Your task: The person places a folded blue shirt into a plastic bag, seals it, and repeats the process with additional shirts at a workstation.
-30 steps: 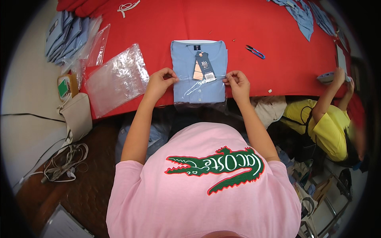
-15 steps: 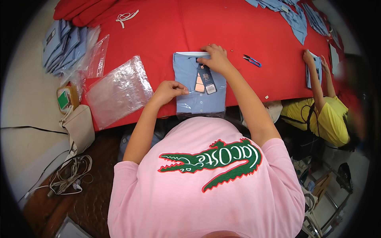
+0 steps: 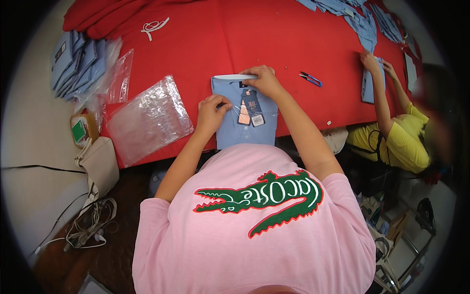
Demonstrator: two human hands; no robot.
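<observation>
Red cloth (image 3: 293, 44) covers the table, with a folded light-blue shirt (image 3: 245, 130) at its near edge. Left hand (image 3: 211, 111) pinches the shirt's left edge; right hand (image 3: 264, 80) presses flat on its collar.

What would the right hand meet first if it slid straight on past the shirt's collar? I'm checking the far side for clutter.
The right hand points up-left over the folded blue shirt. Beyond the collar lies only bare red table cover, so the way looks free, though depth is unclear.

The right hand (image 3: 265, 81) has moved from the folded shirt's (image 3: 245, 122) side to its collar.
</observation>
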